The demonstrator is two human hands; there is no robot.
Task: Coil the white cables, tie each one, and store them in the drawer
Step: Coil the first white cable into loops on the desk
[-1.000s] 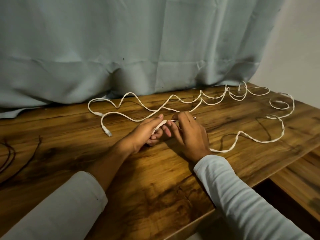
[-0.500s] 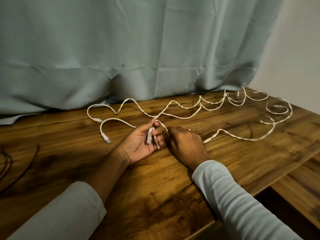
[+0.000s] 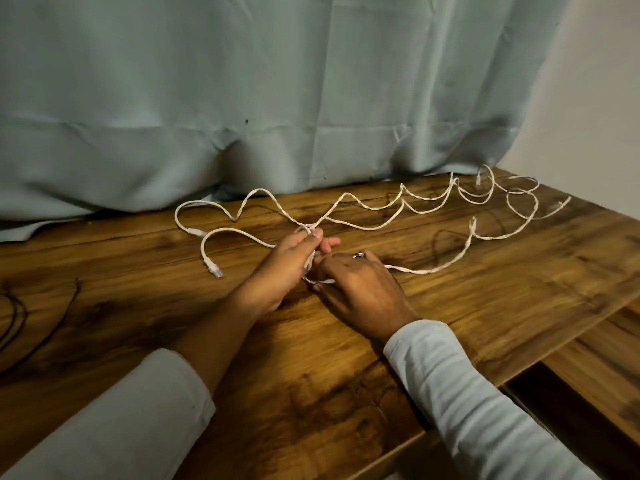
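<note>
**Winding the white cable: only the start is done**

The person is on the coiling step. In the middle of the frame, the left hand [image 3: 291, 261] has its fingers curled round a few small loops of the white cable [image 3: 429, 270] and grips them. The right hand [image 3: 360, 289] sits just beside it, palm down, with a ring [image 3: 359, 255] on 1 finger. Its fingers are bent over the cable and hold it where a low loop comes out of the left hand. From under the right hand, the cable runs off to the right.

Most of the cable is not coiled yet. It lies in wavy bends on the wooden worktop [image 3: 311, 375], from the middle to the upper right of the frame, close to the curtain [image 3: 277, 98]. 1 end with a clear plug [image 3: 214, 270] lies to the left of the hands. I cannot tell if this is 1 long cable or 2 joined.

A thin dark cord [image 3: 65, 306] lies at the far left edge. At the lower right there is a dark gap [image 3: 571, 427] under the worktop. It may be the drawer, but I cannot be sure.

Next, I think the right hand must feed more cable to the left hand, loop by loop. The loops should be the same size, and the bends must not snag. Tying and storing are not yet done.
</note>
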